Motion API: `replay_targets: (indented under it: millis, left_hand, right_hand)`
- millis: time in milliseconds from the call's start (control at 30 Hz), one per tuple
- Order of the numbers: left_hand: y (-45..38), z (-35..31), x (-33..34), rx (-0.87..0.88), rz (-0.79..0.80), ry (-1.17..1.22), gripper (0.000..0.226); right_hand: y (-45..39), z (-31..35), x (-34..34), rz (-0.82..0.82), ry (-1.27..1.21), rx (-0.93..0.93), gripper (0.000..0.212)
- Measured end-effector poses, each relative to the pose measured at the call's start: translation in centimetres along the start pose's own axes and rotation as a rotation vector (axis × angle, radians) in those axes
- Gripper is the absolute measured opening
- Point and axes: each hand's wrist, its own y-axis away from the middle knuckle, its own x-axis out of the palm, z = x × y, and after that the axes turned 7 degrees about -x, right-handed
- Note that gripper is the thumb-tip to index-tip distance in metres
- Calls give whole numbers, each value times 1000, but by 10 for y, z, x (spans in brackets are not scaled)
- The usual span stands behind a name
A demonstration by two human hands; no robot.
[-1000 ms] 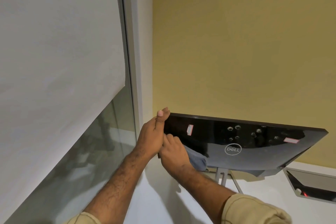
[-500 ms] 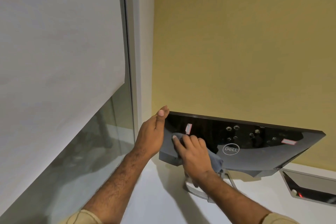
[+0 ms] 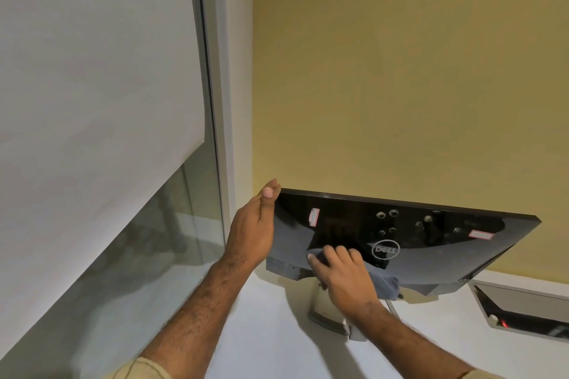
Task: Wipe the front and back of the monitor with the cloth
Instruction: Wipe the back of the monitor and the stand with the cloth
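L hand [image 3: 251, 232] clamps monitor [image 3: 431, 243] edge at 9 o'clock to steady it, fingers pressed together, while R hand [image 3: 345, 278], fingers spread, presses cloth [image 3: 385, 281] flat on its back near logo.

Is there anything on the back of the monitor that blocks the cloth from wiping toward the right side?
Nothing visible blocks it. The right hand presses the cloth on the monitor back. Only flat stickers, screw holes and the logo lie rightward.
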Motion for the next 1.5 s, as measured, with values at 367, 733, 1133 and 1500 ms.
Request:
replay_targets:
  millis: [367, 733, 1133, 1500]
  left_hand:
    - [2, 4, 2, 63, -63, -40, 65]
    - [0, 10, 7, 91, -125, -46, 59]
    - [3, 5, 8, 137, -197, -158, 80]
    - [-8, -20, 10, 209, -223, -488, 68]
  right_hand:
    - [9, 5, -4, 211, -63, 27, 50]
    - [-68, 17, -93, -504, -233, 188, 49]
    - [-67, -15, -111, -133, -171, 380, 30]
    - [-30, -51, -111, -113, -220, 566, 49]
